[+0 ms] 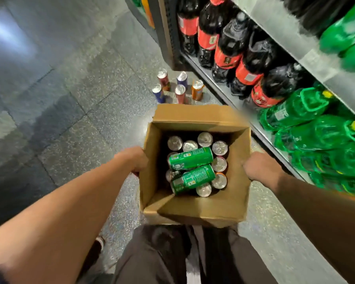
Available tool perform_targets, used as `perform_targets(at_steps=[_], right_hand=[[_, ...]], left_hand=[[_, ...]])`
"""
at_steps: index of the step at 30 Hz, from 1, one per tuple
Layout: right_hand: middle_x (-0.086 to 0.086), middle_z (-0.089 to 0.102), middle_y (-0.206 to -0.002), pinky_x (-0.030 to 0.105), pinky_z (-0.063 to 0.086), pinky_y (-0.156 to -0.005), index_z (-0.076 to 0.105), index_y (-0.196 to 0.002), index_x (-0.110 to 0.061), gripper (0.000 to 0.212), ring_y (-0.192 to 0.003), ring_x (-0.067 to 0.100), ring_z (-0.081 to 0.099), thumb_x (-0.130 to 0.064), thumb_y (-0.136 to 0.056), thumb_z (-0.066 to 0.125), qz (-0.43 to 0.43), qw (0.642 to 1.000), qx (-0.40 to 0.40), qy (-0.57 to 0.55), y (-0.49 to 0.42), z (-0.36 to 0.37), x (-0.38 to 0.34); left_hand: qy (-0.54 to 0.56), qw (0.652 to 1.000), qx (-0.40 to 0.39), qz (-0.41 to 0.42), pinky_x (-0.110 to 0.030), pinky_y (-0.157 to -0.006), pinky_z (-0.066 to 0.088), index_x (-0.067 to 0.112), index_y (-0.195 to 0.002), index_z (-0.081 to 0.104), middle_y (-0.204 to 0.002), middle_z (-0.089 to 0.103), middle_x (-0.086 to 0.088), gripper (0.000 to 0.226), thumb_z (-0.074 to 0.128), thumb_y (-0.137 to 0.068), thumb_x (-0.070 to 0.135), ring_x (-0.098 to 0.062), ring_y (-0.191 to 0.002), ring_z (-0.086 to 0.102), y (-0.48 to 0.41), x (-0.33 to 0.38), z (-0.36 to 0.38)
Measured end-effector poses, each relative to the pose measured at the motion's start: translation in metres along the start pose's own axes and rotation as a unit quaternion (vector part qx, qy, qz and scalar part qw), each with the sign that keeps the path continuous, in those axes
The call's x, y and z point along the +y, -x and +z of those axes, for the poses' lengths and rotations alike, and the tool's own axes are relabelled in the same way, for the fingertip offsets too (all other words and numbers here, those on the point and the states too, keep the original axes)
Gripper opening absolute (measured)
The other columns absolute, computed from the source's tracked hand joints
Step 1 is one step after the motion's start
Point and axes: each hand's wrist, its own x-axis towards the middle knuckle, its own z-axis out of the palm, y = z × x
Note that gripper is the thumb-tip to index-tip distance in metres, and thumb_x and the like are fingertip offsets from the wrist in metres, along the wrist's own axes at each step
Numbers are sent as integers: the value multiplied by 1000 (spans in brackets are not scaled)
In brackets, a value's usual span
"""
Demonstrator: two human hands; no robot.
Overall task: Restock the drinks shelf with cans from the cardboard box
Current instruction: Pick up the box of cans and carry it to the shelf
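Both hands are clamped on the cardboard box (203, 210): left hand (134, 159) on one wall, right hand (256, 166) on the opposite one. The fingers curl round the cardboard with their tips tucked out of sight. I'd say that two-sided grip keeps the load level. Between the fingers sit upright cans (205, 139), with two green cans (191, 158) lying loose on top. Beyond the knuckles, five floor cans (179, 90) stand beside the shelf (295, 44), probably staged for stocking.

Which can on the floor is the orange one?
The orange can stands at the group's right, nearest the drinks shelf; the other four cans are red or blue.
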Motion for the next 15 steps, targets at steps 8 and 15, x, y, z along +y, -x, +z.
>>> perform_targets(at_steps=[8,15], right_hand=[[17,60,-95,31,44,-71,61,-105,-1,21,-98,34,61,-6,-86,53,126,976,-23,-178,-27,-1,23],[18,56,-130,38,44,-98,56,-123,-6,37,-119,33,54,-25,-98,36,231,939,-3,-253,-57,10,21]], left_hand=[[-145,986,39,78,-31,-68,52,7,-94,68,-94,69,-13,20,53,-85,17,-29,-87,66,-72,72,-47],[-276,944,38,175,-35,-80,50,8,-115,64,-116,63,-16,30,46,-93,18,-32,-103,62,-130,121,-69]])
